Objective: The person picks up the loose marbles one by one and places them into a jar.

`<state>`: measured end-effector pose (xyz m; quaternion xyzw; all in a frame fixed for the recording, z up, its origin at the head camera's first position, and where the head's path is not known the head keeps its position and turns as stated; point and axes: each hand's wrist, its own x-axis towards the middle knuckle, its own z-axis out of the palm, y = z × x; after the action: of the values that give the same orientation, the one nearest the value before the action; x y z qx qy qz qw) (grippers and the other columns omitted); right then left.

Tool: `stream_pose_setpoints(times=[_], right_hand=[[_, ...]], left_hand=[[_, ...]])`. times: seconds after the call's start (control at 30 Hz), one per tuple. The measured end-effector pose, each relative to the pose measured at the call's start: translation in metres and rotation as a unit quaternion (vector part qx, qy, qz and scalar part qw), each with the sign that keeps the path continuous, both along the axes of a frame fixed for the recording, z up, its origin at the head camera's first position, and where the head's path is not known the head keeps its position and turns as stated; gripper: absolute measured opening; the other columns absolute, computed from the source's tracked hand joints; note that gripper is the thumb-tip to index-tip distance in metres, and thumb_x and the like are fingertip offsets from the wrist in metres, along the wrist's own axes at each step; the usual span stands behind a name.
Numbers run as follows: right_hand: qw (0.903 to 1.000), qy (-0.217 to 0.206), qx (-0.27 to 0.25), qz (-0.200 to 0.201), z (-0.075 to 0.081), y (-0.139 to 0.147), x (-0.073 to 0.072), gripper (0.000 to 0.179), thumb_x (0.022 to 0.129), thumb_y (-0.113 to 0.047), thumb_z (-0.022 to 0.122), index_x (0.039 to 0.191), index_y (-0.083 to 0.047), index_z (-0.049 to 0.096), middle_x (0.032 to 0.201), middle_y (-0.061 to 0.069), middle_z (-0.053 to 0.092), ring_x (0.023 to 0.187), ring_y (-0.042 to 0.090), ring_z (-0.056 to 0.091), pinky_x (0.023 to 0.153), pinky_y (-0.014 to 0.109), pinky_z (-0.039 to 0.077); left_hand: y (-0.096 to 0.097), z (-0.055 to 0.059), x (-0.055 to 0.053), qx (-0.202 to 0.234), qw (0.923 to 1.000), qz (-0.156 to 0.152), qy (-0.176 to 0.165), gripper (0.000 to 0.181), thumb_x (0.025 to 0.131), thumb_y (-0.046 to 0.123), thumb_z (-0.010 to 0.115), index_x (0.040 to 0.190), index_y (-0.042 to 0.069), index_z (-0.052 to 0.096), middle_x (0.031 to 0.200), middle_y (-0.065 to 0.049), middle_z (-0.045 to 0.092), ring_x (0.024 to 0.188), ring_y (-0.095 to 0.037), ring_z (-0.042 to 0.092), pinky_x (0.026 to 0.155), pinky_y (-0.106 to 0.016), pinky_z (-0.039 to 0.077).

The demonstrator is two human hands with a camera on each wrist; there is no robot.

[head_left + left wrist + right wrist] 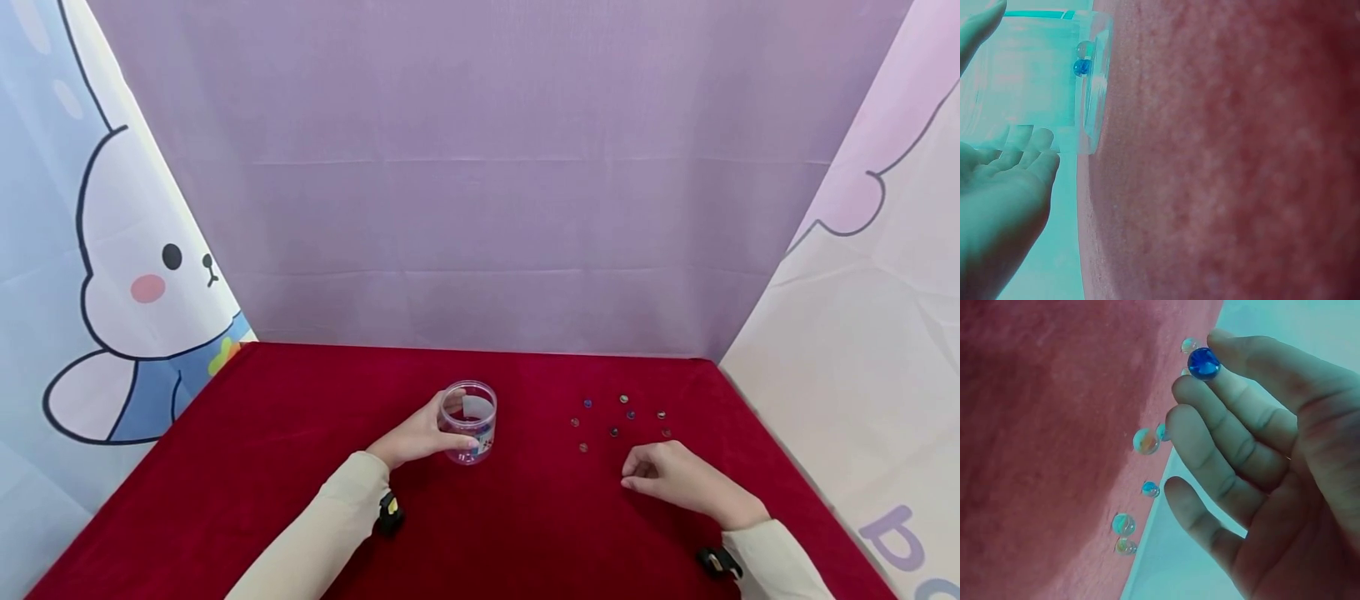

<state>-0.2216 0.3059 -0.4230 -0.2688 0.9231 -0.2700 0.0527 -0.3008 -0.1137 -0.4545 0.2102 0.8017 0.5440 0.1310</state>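
Note:
My left hand (418, 432) grips a clear plastic jar (480, 410), thumb on its near side and fingers round the far side. The jar stands upright close over the red cloth, open mouth up. In the left wrist view a blue marble (1082, 67) and a clear marble (1085, 49) lie at the bottom of the jar. My right hand (678, 477) is to the right, just in front of the scattered marbles. Its thumb and fingertips pinch a dark blue marble (1204, 364), seen in the right wrist view; in the head view the hand hides it.
Several loose glass marbles, among them a blue marble (588, 403) and an orange-tinted marble (1145, 441), lie spread on the red cloth (525, 533) right of the jar. A lilac curtain (480, 183) hangs behind the table, with printed panels at both sides.

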Motion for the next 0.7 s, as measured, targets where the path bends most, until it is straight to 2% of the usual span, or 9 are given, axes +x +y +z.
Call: stream_pose_setpoints(times=[0.37, 0.6, 0.7], right_hand=[[0.9989, 0.047, -0.001, -0.006, 0.002, -0.008, -0.006, 0.010, 0.089, -0.017, 0.077, 0.097, -0.014, 0.072, 0.085, -0.016, 0.064, 0.073, 0.002, 0.058, 0.066, 0.024, 0.053], [0.9955, 0.094, 0.003, 0.000, 0.004, -0.015, -0.010, 0.010, 0.088, -0.013, 0.078, 0.097, -0.014, 0.073, 0.089, -0.016, 0.065, 0.076, 0.000, 0.059, 0.067, 0.025, 0.054], [0.9955, 0.095, 0.006, -0.003, 0.006, -0.019, -0.011, 0.010, 0.088, -0.013, 0.078, 0.097, -0.015, 0.073, 0.089, -0.016, 0.065, 0.077, 0.000, 0.059, 0.068, 0.026, 0.055]], left_hand=[[0.001, 0.002, 0.001, -0.005, 1.0000, 0.000, 0.002, 0.091, 0.082, 0.034, 0.084, 0.153, 0.012, 0.032, 0.149, -0.006, 0.045, 0.138, -0.026, 0.039, 0.107, -0.051, 0.041], [0.001, 0.003, 0.002, -0.005, 1.0000, 0.002, 0.000, 0.090, 0.082, 0.034, 0.085, 0.152, 0.013, 0.033, 0.148, -0.007, 0.045, 0.137, -0.026, 0.040, 0.106, -0.051, 0.041], [0.001, 0.003, 0.002, -0.005, 1.0000, 0.002, -0.001, 0.091, 0.081, 0.035, 0.085, 0.152, 0.013, 0.032, 0.148, -0.006, 0.045, 0.137, -0.026, 0.040, 0.106, -0.051, 0.041]])
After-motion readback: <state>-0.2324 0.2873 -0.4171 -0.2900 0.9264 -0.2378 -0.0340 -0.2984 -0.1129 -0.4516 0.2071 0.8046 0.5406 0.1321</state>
